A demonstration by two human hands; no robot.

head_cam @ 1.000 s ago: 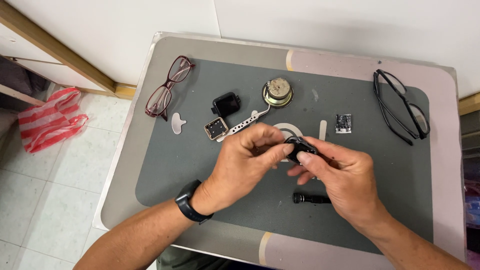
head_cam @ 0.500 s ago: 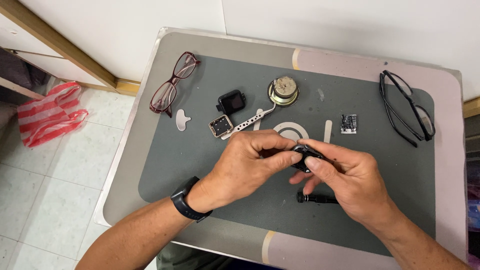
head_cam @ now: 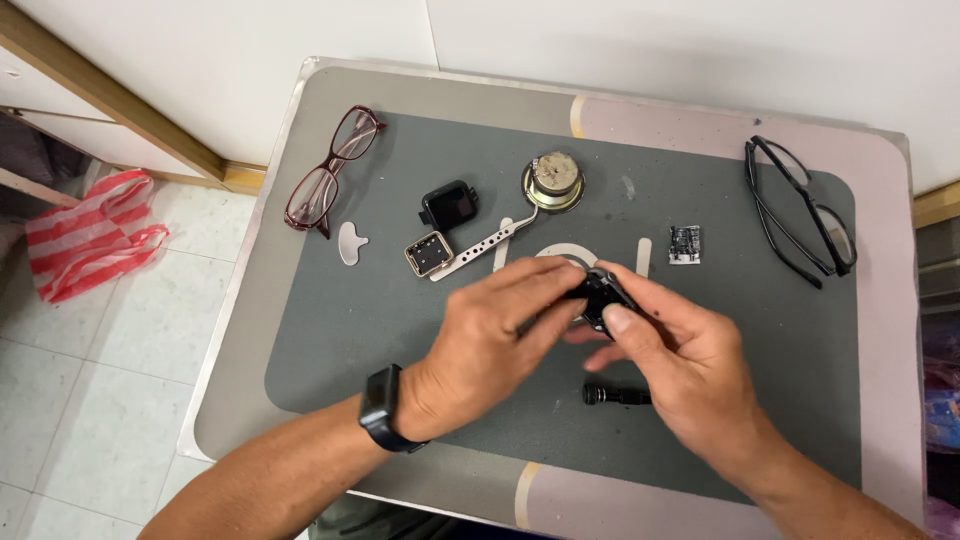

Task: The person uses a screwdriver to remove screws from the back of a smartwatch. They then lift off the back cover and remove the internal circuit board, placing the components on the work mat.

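My left hand (head_cam: pixel 490 345) and my right hand (head_cam: pixel 680 355) meet over the middle of a dark grey mat (head_cam: pixel 330 320), both pinching a small black part (head_cam: pixel 597 292) held between their fingertips. My left wrist wears a black smartwatch (head_cam: pixel 381 410). A short black cylinder (head_cam: pixel 612 396) lies on the mat just under my right hand. Behind the hands lie a square watch case with a pale perforated strap (head_cam: pixel 440 252) and a small black screen module (head_cam: pixel 448 204).
Red-framed glasses (head_cam: pixel 328 170) lie at the mat's left edge, black-framed glasses (head_cam: pixel 800 210) at the right. A round metal speaker (head_cam: pixel 553 180), a tiny circuit board (head_cam: pixel 684 244) and a white pick (head_cam: pixel 351 242) sit on the mat. A red striped bag (head_cam: pixel 90 235) lies on the tiled floor.
The hands have stayed together on the small black part, turning it slightly. The view has shifted a little; the objects on the mat have not moved.
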